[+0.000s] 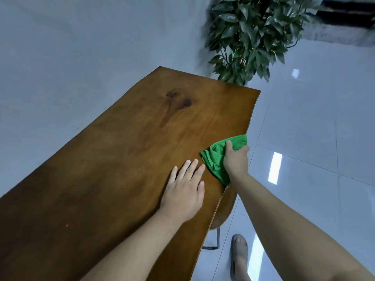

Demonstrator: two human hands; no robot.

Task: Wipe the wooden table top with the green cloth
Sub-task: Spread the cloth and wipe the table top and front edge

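Nearest to me were the person's two bare forearms, reaching out over the near end of the wooden table top (113,159). The right hand (236,161) was clamped on the green cloth (215,159), fingers curled over a bunched wad of it, pressing it down at the table's right edge, with a corner of the cloth just over that edge. Just beside it, the left hand (183,191) lay flat on the wood, fingers spread and gripping nothing, seemingly as a brace. From the cloth, nearly all the unwiped board lay to the left and away: its long axis ran from the person toward the potted plant (249,37) past the far end. The right hand was the one placed to sweep it. I could read no label or writing anywhere.
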